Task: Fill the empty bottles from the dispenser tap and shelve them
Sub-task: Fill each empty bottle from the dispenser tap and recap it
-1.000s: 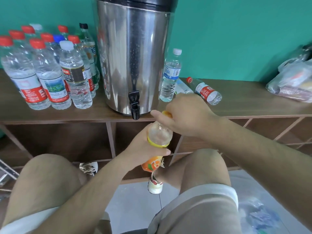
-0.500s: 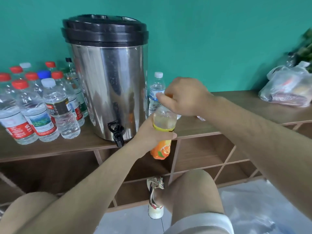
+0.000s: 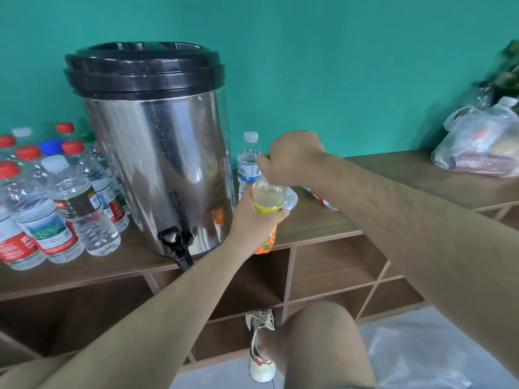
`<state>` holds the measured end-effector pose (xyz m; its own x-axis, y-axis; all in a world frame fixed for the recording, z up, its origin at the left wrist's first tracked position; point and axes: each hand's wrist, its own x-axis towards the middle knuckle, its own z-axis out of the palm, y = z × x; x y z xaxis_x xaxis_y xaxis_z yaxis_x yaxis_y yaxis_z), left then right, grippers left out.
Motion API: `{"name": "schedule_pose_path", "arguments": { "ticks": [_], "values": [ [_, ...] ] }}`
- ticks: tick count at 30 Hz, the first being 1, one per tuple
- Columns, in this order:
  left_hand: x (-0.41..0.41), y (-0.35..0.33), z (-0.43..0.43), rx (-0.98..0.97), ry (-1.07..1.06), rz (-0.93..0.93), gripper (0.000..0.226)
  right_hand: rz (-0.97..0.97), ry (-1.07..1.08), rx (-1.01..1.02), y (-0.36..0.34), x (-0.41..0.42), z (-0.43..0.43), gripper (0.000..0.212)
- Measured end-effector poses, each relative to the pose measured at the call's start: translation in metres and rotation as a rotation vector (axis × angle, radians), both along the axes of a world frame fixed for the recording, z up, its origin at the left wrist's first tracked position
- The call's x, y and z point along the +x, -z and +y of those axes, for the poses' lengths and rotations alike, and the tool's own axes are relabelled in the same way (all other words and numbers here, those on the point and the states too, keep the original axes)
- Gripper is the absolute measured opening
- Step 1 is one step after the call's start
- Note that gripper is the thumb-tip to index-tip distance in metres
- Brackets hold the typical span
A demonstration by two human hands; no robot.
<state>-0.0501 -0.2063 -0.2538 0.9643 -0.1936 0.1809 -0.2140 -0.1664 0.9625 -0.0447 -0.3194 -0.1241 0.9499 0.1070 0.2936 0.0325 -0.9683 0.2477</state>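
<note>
One orange-label bottle (image 3: 268, 195) in two hands beside one steel dispenser (image 3: 163, 164).
It is upright, long axis vertical, neck up, just right of the dispenser's single tap (image 3: 177, 245), at the surface's (image 3: 323, 223) near edge. The left hand (image 3: 252, 217) wraps its fingers round the middle; the right hand (image 3: 292, 158) curls its fingers over the top. At least eight capped bottles (image 3: 70, 203) cluster at left.

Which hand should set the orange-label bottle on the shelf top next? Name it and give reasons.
Left. The left hand grips the orange-label bottle round its body, just above the shelf top. The right hand only curls over its top, likely a poor hold for carrying.
</note>
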Motion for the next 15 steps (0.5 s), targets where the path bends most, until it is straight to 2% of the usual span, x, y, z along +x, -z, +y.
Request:
{"name": "schedule_pose_path", "arguments": {
  "ticks": [3,9,11,15],
  "values": [
    [0.006,0.008,-0.009,-0.04,-0.073,-0.025,0.054,-0.004,0.08,-0.071,0.006,0.008,0.009,0.05],
    [0.027,0.019,-0.014,-0.077,-0.06,0.044,0.058,-0.018,-0.127,-0.056,0.015,0.023,-0.01,0.063],
    [0.032,0.02,-0.016,-0.062,-0.058,0.036,0.055,0.005,-0.07,-0.011,0.014,0.026,-0.01,0.061],
    [0.033,0.026,-0.027,-0.13,-0.104,0.005,0.05,-0.014,0.193,0.088,0.017,0.034,0.005,0.052]
  ]
}}
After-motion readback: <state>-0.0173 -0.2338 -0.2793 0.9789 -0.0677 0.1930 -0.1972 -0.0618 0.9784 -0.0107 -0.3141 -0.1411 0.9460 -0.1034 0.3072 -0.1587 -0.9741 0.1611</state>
